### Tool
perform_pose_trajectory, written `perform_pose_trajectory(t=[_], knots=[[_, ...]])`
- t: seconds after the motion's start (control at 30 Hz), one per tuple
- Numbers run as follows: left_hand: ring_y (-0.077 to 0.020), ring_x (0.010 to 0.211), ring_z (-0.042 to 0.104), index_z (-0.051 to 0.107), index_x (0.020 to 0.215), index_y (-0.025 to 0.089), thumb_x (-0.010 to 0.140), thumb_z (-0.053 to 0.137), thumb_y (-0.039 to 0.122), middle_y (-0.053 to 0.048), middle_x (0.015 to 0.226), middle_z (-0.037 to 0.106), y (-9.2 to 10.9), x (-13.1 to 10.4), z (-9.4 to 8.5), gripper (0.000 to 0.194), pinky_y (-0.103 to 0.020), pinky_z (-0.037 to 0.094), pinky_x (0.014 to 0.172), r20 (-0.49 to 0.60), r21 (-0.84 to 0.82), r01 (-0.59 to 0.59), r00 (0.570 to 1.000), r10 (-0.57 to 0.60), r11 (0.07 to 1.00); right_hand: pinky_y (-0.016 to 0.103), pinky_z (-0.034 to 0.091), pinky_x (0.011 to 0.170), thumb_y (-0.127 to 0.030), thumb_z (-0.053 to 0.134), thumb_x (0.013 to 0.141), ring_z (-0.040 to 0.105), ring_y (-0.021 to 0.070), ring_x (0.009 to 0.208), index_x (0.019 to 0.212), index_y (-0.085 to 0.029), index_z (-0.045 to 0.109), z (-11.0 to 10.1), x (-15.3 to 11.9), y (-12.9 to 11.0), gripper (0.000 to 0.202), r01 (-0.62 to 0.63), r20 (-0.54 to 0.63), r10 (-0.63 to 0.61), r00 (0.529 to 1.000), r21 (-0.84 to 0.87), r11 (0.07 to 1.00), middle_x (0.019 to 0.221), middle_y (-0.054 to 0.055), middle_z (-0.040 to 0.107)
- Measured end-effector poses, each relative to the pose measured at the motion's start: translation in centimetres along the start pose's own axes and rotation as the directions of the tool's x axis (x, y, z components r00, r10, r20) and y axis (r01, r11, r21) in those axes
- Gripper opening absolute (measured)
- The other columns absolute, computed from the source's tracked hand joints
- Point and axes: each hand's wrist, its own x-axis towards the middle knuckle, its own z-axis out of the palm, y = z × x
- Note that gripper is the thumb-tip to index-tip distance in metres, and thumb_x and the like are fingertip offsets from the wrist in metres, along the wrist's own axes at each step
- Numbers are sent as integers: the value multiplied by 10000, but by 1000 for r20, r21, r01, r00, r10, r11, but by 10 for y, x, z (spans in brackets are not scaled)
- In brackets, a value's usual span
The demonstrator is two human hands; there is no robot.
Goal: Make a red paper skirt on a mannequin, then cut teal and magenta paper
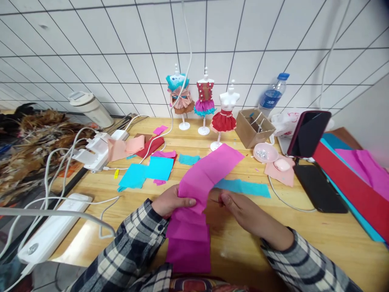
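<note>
A long strip of magenta crepe paper with fold creases runs from the table's front edge up and bends to the right. My left hand grips it at its left edge, thumb on top and fingers behind. My right hand is closed beside the strip's right edge, thumb against curled fingers; what it pinches, if anything, I cannot make out. Under and beyond the strip lies a blue crepe strip. Blue paper squares, a smaller blue piece and red paper lie to the left.
Three small dress forms in paper outfits stand by the tiled wall. Right of them are a cardboard box, a pink bowl, a propped phone and a flat black phone. White cables and a power strip occupy the left.
</note>
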Motion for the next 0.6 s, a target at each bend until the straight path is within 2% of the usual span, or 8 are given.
perform_pose_trajectory(t=[0.07,0.23,0.33,0.47,0.6], knots=[[-170,720,664,690,929,119,572,879,240,-39,822,739,1,-3,4,422,-292,514,728,17,55,-18,1000,17,998,306,418,701,-468,179,1020,579,186,766,817,-222,541,0,-3,-6,482,-23,8,24,1000,-62,998,812,33,634],[-191,792,666,681,974,136,604,851,233,-40,895,741,6,-11,16,418,-317,523,771,-94,160,-102,989,118,982,321,370,660,-490,143,1012,612,216,753,808,-234,542,7,-21,-21,516,-171,-105,151,983,-217,961,780,40,656],[-206,828,669,677,1001,140,612,840,225,-51,938,743,8,-15,23,430,-333,532,782,-60,176,-117,990,129,977,321,336,627,-491,132,1010,618,227,740,815,-228,554,13,-29,-26,534,-214,-112,191,975,-260,942,775,46,663],[-219,870,673,655,1077,140,640,819,212,-74,1015,735,10,-17,31,472,-356,533,817,21,135,-107,994,105,985,312,307,613,-459,164,1018,594,214,712,852,-219,543,17,-31,-30,478,-217,-132,187,973,-265,940,786,40,656],[-183,821,650,663,1059,147,635,828,199,-40,957,730,11,-18,36,458,-300,528,759,-18,224,-132,990,140,966,295,293,595,-455,148,1020,561,189,670,802,-223,524,15,-30,-35,493,-171,-104,153,983,-203,964,726,21,623]])
